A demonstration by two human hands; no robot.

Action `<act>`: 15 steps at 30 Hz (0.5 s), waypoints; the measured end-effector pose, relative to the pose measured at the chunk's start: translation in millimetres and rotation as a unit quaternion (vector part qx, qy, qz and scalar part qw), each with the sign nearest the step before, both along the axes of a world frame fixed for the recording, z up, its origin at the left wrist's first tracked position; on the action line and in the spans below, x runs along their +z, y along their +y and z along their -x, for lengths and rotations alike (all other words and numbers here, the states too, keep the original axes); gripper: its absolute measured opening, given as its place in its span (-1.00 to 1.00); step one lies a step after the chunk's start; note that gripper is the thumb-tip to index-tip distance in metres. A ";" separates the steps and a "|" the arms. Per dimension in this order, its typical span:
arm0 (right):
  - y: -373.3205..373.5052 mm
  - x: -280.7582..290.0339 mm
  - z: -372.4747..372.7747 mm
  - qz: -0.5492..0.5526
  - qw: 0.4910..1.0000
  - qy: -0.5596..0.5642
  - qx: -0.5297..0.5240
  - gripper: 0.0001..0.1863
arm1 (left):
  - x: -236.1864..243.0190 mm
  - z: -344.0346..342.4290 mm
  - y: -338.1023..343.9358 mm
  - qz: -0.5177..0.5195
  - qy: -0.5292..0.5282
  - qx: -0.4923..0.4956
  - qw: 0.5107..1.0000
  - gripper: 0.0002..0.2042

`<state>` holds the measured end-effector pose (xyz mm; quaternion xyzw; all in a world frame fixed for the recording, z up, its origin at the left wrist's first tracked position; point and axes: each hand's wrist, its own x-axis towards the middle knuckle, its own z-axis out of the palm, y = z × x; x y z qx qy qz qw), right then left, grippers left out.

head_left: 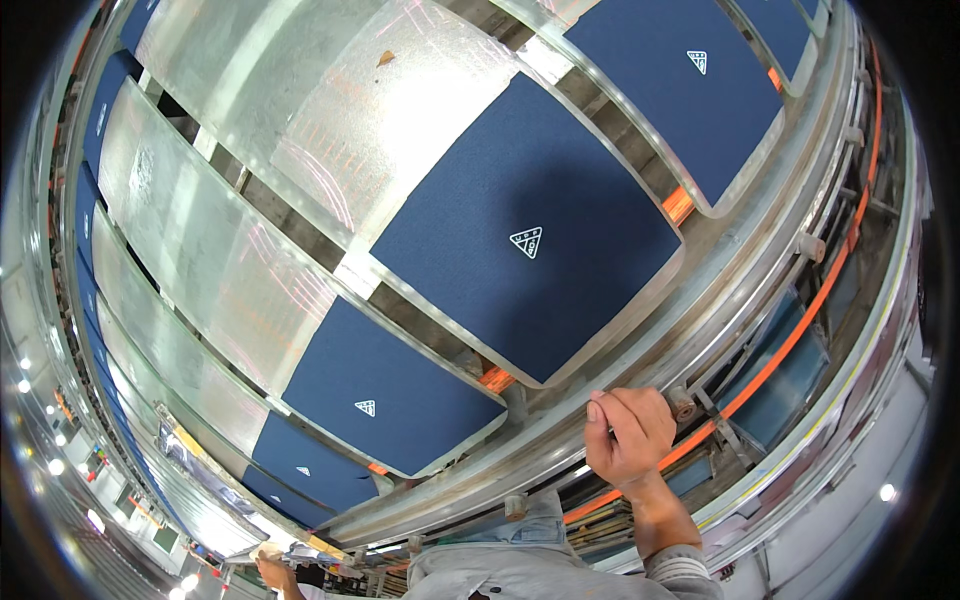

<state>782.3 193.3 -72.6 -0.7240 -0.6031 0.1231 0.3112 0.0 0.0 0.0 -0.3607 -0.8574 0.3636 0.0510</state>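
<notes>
- My right hand (632, 437) (lower right) is clenched, likely between handlings.
- Lower-left hand (272, 571): can't tell.
- Navy four-sided fabric panel (528, 232), centre: handling needs unclenching, I judge.

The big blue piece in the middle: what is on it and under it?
On the blue piece are a white triangular mark and a dark shadow. Under it lies a pale board, visible beyond the piece's edges; the covered part cannot be seen.
</notes>
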 end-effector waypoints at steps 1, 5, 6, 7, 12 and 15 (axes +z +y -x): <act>-1.9 0.3 -0.7 0.002 1.000 0.001 -0.002 -0.85 | 3.6 7.9 -4.8 -0.013 -0.009 -0.021 1.000 -0.69; -3.8 1.4 0.4 -0.001 1.000 0.001 -0.005 -0.83 | 3.1 12.2 -1.9 -0.049 -0.059 0.016 0.997 -0.74; -3.8 1.0 1.0 -0.003 1.000 -0.001 -0.005 -0.83 | 1.9 8.0 0.8 -0.030 -0.058 0.017 0.998 -0.74; -3.6 0.5 0.6 -0.002 1.000 -0.001 -0.007 -0.83 | 1.5 8.0 3.8 -0.053 -0.078 0.054 0.994 -0.74; -0.6 -1.9 -2.7 0.000 1.000 -0.001 -0.007 -0.84 | 1.3 -5.3 4.3 0.002 0.005 -0.028 1.000 -0.75; 2.2 -3.0 -4.5 -0.002 1.000 0.001 -0.005 -0.84 | 0.2 -15.2 6.1 0.009 -0.001 -0.025 1.000 -0.73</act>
